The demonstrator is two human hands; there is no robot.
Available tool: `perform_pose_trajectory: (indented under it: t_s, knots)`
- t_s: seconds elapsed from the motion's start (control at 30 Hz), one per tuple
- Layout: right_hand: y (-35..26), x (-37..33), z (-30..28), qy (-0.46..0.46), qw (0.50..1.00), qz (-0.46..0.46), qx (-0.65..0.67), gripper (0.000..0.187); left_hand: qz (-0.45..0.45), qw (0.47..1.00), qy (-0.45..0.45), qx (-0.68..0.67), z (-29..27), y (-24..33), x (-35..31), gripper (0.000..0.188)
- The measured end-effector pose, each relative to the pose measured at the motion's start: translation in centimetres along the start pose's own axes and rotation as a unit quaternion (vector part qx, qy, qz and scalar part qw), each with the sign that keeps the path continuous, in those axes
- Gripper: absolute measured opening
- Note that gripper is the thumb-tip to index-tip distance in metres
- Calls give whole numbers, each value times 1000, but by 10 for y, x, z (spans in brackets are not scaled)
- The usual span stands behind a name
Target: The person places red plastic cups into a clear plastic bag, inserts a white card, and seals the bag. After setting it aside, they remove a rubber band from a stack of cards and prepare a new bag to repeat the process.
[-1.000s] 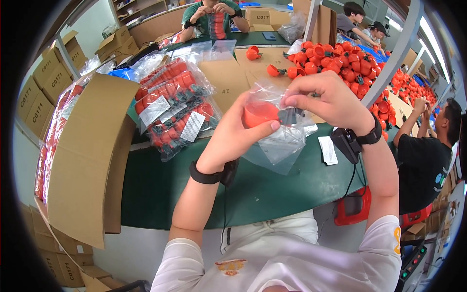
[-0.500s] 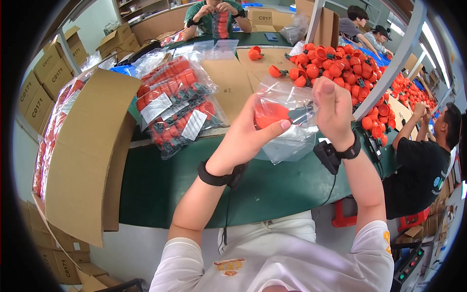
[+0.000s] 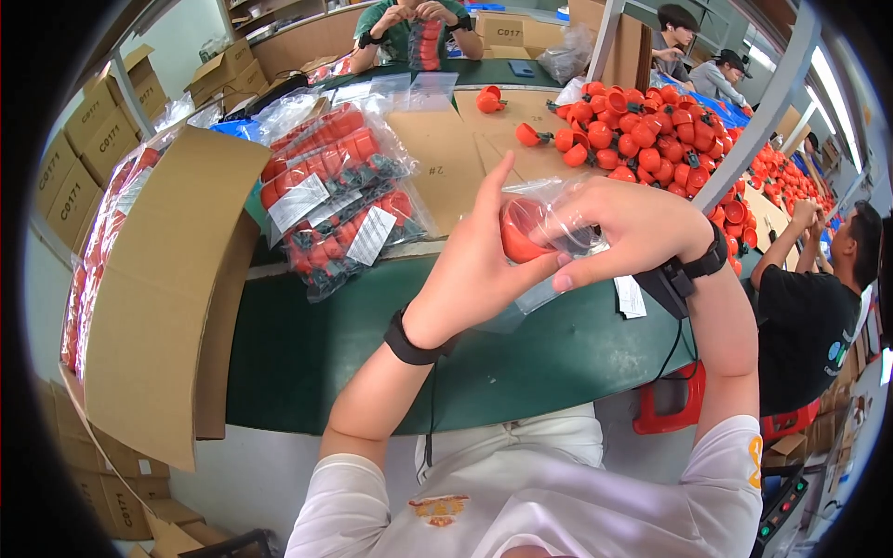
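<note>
Inside the worktop's (image 3: 288,372) near edge, the right hand (image 3: 633,219) has curled over the red cup (image 3: 517,237), clear-bagged and held in the left hand (image 3: 479,270), apparently steadying it.

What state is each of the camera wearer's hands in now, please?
Left hand: holding the red cup in its clear bag.
Right hand: curled over the bag's right side; whether it grips cannot be told.
</note>
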State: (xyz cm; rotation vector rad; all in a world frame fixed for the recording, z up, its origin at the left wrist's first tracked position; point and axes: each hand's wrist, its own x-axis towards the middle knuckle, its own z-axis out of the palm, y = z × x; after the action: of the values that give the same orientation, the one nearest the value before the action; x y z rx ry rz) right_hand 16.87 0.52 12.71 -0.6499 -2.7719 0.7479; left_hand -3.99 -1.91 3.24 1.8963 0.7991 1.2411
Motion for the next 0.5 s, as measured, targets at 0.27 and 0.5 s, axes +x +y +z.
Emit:
perform_pose_trajectory:
  t_s: [0.27, 0.5]
  knots:
    - [8, -7, 14, -1, 999, -2, -45, 39, 20, 998, -30, 47, 11, -7, 2, 109]
    - [53, -34, 12, -69, 993, 37, 89, 48, -58, 994, -76, 57, 17, -17, 4, 110]
